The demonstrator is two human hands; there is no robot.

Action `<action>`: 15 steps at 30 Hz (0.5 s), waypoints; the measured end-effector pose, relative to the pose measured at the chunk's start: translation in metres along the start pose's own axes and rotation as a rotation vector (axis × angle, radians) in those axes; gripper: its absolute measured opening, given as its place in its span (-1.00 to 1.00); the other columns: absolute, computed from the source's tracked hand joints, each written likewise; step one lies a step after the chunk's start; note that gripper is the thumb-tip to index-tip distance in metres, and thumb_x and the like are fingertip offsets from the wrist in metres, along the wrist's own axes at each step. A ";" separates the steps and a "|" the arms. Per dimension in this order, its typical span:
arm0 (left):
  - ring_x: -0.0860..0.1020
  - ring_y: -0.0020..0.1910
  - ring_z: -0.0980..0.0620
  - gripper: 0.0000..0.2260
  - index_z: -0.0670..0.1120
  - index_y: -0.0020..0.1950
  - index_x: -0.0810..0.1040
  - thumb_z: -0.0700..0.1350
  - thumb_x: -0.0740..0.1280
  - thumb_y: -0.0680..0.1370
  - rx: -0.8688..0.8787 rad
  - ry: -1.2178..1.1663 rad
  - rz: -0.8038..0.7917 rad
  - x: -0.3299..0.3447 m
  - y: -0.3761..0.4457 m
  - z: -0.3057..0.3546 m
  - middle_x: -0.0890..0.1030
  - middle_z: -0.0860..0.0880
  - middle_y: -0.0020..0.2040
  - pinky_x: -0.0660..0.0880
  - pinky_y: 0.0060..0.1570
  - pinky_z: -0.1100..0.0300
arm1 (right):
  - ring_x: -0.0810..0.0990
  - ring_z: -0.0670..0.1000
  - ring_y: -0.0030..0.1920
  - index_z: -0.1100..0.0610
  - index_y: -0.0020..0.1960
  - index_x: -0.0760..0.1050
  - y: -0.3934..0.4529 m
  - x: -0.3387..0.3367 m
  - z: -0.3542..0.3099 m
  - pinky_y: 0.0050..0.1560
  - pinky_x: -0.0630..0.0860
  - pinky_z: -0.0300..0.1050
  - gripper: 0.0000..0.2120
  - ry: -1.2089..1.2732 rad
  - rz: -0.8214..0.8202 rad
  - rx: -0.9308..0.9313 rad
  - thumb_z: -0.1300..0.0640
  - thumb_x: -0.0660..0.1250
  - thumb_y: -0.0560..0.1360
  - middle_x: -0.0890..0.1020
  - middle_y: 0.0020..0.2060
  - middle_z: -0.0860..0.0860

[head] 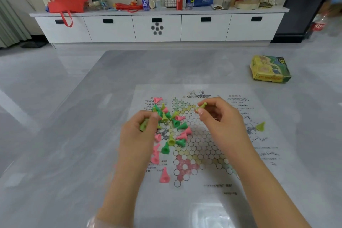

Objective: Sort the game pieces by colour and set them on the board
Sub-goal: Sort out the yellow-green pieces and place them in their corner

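A paper Chinese-checkers board (pixel 212 153) lies flat on a grey glossy table (pixel 74 135), nearer the table's right side, its printed star of hexagon cells in the middle of the sheet and blocks of text toward its corners. The left hand (pixel 137 133) hovers over the board's left edge with its fingers curled round a yellow-green piece (pixel 144 124), of which only part shows beside the palm. The right hand (pixel 220 116) is raised over the upper middle of the star and pinches another yellow-green pawn (pixel 201 107) between thumb and fingertips, the pawn tilted with its knob pointing up and to the right. Between the two hands, on the left part of the board, a loose heap of cone-shaped pieces (pixel 170 122) lies mostly on its side: dark green, pink and yellow-green mixed together. A pink pawn (pixel 157 99) lies apart near the board's upper left, and another pink piece (pixel 164 175) lies toward the lower left, just beside the star's lower point. One lone yellow-green piece (pixel 261 126) rests near the board's right edge, well apart from the heap. A yellow and green game box (pixel 269 68) sits near the table's far right corner. Beyond the table stands a white sideboard (pixel 157 27) with drawers, its top crowded with bags, a bottle and a red can.
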State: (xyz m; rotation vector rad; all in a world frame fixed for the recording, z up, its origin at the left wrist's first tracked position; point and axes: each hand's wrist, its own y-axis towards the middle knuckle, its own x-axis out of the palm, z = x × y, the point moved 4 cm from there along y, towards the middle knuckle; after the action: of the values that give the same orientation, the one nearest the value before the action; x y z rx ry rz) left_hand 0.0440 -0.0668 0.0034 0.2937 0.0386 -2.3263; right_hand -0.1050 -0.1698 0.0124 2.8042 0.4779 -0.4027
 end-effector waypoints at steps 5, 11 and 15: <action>0.52 -0.29 0.11 -0.83 0.02 0.01 0.52 0.00 0.15 0.56 0.231 0.746 -0.130 0.028 -0.012 0.001 0.55 0.10 -0.19 0.36 -0.37 0.32 | 0.59 -0.15 -0.16 0.00 -0.08 0.54 0.001 -0.023 0.006 -0.10 0.50 -0.28 -0.92 0.032 0.114 0.021 0.16 0.32 0.47 0.63 -0.19 -0.12; 0.57 -0.31 0.01 -0.83 -0.02 -0.02 0.43 0.02 0.11 0.57 0.152 0.924 -0.142 0.035 -0.010 -0.006 0.55 0.02 -0.21 0.50 -0.26 0.16 | 0.61 -0.10 -0.07 -0.02 -0.05 0.46 -0.001 -0.075 0.022 -0.06 0.53 -0.21 -0.91 0.062 0.427 0.085 0.14 0.32 0.48 0.65 -0.10 -0.03; 0.58 -0.31 -0.04 -0.85 -0.05 -0.09 0.39 -0.02 0.09 0.56 0.138 0.954 -0.159 0.035 -0.011 -0.008 0.55 -0.01 -0.26 0.54 -0.23 0.11 | 0.58 -0.10 -0.12 0.08 -0.07 0.49 -0.002 -0.106 0.034 -0.10 0.52 -0.33 -0.93 0.010 0.567 0.090 0.14 0.35 0.46 0.61 -0.17 -0.05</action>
State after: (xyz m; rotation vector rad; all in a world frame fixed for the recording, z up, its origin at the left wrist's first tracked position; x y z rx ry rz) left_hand 0.0149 -0.0829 -0.0125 1.4793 0.3775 -2.1286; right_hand -0.2098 -0.2087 0.0137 2.8589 -0.3443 -0.2870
